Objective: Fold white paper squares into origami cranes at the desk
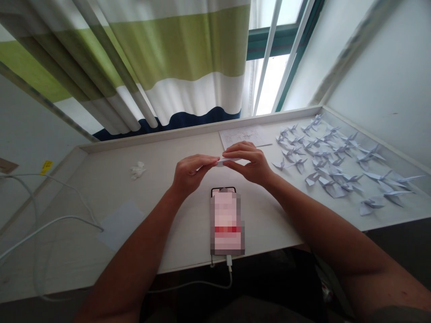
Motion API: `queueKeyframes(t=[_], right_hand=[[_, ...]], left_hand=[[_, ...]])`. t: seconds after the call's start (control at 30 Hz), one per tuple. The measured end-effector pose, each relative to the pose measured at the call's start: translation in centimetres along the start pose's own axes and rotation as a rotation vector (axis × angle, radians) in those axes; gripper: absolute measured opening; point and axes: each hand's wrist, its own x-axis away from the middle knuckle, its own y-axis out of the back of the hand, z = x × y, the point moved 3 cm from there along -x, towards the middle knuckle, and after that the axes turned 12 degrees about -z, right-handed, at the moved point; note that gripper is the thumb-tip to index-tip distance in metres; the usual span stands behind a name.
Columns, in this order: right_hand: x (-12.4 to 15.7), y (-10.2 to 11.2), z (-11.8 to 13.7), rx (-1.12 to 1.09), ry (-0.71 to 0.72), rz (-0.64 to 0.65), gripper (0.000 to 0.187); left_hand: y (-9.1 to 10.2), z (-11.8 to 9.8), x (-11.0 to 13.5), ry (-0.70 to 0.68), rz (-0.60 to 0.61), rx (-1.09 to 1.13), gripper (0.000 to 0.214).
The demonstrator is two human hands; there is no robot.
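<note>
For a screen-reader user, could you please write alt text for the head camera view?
Both hands, the left hand and right hand, pinch a small folded white paper above a phone on a white desk. Many folded paper cranes lie to the right, a striped curtain behind.

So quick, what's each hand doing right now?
Left hand: closed, pinching one end of the folded white paper.
Right hand: closed, pinching its other end.
</note>
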Motion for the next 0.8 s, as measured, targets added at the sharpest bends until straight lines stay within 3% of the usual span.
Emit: queueKeyframes(t=[0.27, 0.8], right_hand=[[-0.11, 0.09, 0.9, 0.025, 0.004, 0.073, 0.013], [0.34, -0.51, 0.97, -0.031, 0.242, -0.053, 0.007]], left_hand=[[0.07, -0.33, -0.32, -0.088, 0.019, -0.043, 0.015], [-0.09, -0.47, -0.43, -0.372, -0.013, -0.161, 0.009]])
